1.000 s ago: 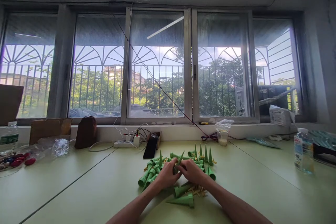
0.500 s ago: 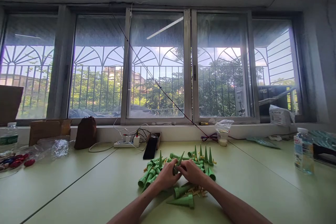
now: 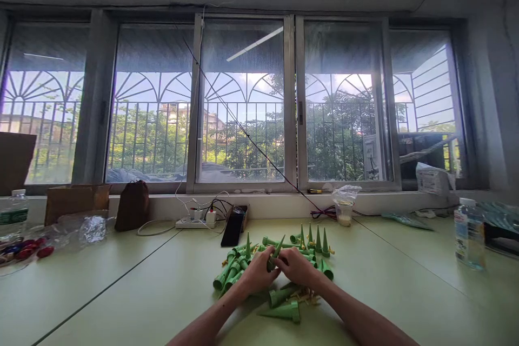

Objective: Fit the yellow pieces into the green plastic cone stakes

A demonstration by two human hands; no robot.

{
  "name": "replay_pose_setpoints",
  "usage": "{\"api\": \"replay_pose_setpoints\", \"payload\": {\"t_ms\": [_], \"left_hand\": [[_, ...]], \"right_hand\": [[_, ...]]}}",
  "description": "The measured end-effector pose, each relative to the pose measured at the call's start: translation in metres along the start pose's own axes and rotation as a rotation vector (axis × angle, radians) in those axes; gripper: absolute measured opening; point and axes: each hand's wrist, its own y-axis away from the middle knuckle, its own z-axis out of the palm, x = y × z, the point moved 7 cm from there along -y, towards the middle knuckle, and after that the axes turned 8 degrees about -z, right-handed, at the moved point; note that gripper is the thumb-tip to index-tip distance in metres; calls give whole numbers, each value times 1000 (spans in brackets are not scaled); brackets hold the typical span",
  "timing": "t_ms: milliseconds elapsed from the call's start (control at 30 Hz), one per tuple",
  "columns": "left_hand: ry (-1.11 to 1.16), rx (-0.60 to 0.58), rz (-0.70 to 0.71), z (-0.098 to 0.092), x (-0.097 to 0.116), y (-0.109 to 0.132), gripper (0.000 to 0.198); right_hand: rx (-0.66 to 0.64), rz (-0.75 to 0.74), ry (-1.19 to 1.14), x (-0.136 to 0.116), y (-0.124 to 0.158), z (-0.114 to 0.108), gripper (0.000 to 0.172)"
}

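Note:
A green plastic watering spike (image 3: 279, 246) is held point up, tilted slightly right, over the middle of a pile. My left hand (image 3: 258, 269) is closed around its wider lower part. The fingers of my right hand (image 3: 298, 265) are closed and pressed against the same spike from the right; whether they also pinch a small part is hidden. Several spikes lie to the left of my hands, one a green cone (image 3: 232, 270). Behind my right hand several stand upright, among them a slim spike (image 3: 318, 240). Nearer me are a lying spike (image 3: 284, 312) and small yellow plastic pieces (image 3: 305, 298).
A black phone (image 3: 232, 228) and a white power strip (image 3: 193, 223) with cables are behind the pile. At the right stands a clear bottle (image 3: 468, 235); a bagged cup (image 3: 345, 210) is at the back. Red shiny items (image 3: 28, 250) and a brown pouch (image 3: 133, 206) are left.

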Motion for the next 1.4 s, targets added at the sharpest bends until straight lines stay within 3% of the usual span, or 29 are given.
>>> {"api": "replay_pose_setpoints", "payload": {"t_ms": [400, 967, 1400], "left_hand": [[-24, -10, -29, 7, -11, -2, 24], [-31, -64, -58, 5, -4, 0, 22], [-21, -37, -45, 5, -5, -1, 20]], "right_hand": [[-10, -17, 16, -1, 0, 2, 32], [-27, -31, -6, 1, -1, 7, 34], [-24, -16, 21, -1, -1, 4, 31]]}}
